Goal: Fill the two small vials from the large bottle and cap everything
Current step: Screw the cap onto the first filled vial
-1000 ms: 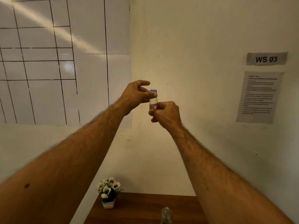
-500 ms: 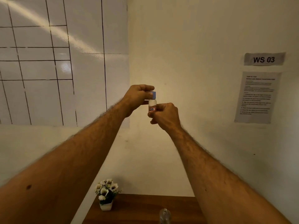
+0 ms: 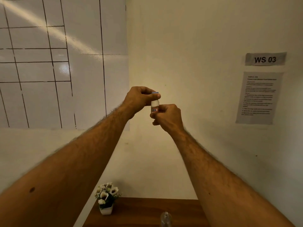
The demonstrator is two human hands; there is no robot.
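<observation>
Vial (image 3: 154, 106), one small white one with a red-bordered label, is held upright in the air in front of the wall, well above the tabletop (image 3: 144, 212). Its contents cannot be seen through the white body. The right hand (image 3: 167, 116) has its grip closed around the lower part; the left hand (image 3: 139, 98) pinches the blue cap (image 3: 155, 93) on top. Below stand one clear bottle (image 3: 166, 218), contents unclear, and one potted flower (image 3: 106, 198).
</observation>
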